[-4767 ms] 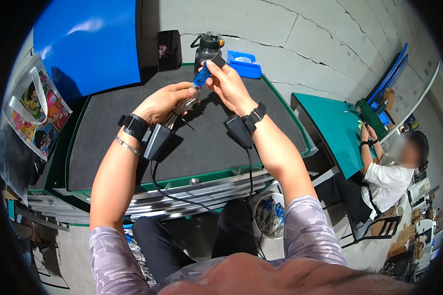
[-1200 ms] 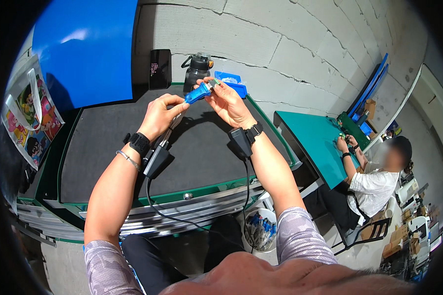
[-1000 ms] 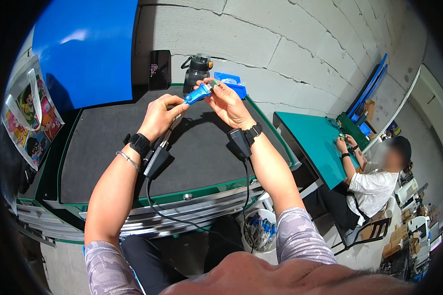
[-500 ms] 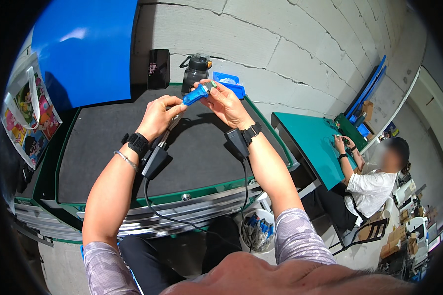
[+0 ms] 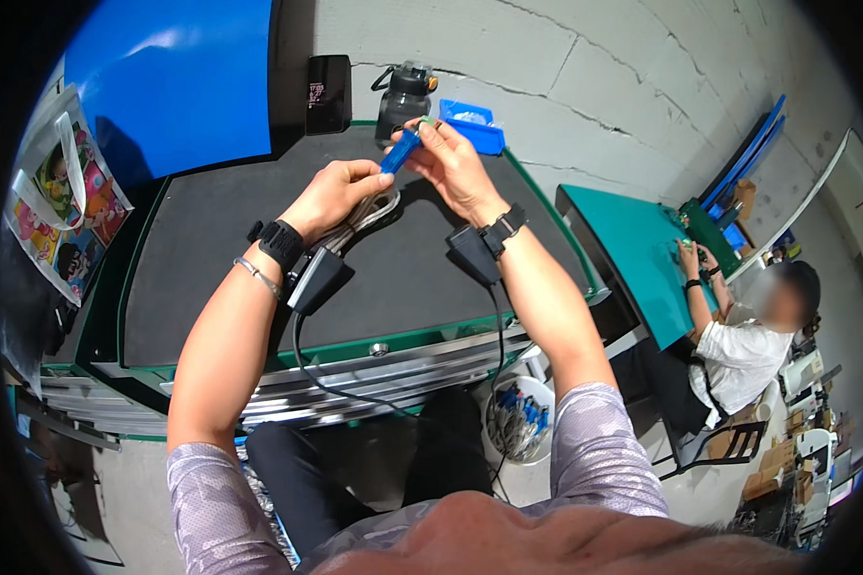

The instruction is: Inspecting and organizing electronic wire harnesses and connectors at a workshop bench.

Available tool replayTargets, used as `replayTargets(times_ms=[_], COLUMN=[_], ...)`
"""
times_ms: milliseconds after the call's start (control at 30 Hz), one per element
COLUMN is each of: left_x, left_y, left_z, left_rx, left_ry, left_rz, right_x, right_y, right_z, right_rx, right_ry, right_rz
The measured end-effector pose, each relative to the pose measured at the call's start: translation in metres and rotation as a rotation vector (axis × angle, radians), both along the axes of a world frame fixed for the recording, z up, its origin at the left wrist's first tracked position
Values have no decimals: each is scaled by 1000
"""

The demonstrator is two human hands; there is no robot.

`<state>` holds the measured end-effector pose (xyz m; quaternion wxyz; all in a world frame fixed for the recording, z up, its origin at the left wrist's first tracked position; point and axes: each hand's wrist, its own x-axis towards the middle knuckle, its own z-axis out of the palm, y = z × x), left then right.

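Note:
My left hand (image 5: pixel 334 199) is closed on the lower end of a blue cable connector (image 5: pixel 402 151), thumb along it. From that hand hangs a coiled grey cable (image 5: pixel 381 207), above the dark mat. My right hand (image 5: pixel 458 174) pinches a small green piece (image 5: pixel 428 122) at the connector's upper end between thumb and fingers. Its exact kind is hard to make out, and the fingers partly cover where it meets the connector. Each wrist carries a black strap, with a black box (image 5: pixel 320 282) on a cord by the left and another box (image 5: pixel 473 254) by the right.
Behind my hands stand a dark bottle (image 5: pixel 405 103), a phone-like black device (image 5: pixel 328 94) and a blue tray (image 5: pixel 484 139). A white bucket (image 5: pixel 550 414) of blue-ended cables sits below the bench. At right, a co-worker (image 5: pixel 743 350) works at a green table (image 5: pixel 623 244). A printed bag (image 5: pixel 77 206) hangs left.
The blue connector has tipped more upright between my hands, and more of the coiled cable shows below my left hand. The whole view has shifted slightly. Both hands keep their hold.

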<state>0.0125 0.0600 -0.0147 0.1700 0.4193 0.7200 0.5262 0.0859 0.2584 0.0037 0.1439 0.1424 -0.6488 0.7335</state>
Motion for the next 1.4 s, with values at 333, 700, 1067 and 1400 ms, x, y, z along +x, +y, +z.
replayTargets(times_ms=[333,700,1067,1400], left_x=[-6,6,9,10], left_y=[-4,-4,-6,-5], left_z=[-3,6,23,21], left_rx=[-207,-137,410,442], left_ry=[118,-53,-496,-476], left_rz=[-8,-94,-225,-196], right_x=[-9,-11,-17,-10], right_y=[27,32,40,22], right_z=[-7,-8,-11,-13], right_rx=[-144,-146,-269,-219], right_ry=[-57,-24,-97,-45], right_rz=[-304,-280,123,433])
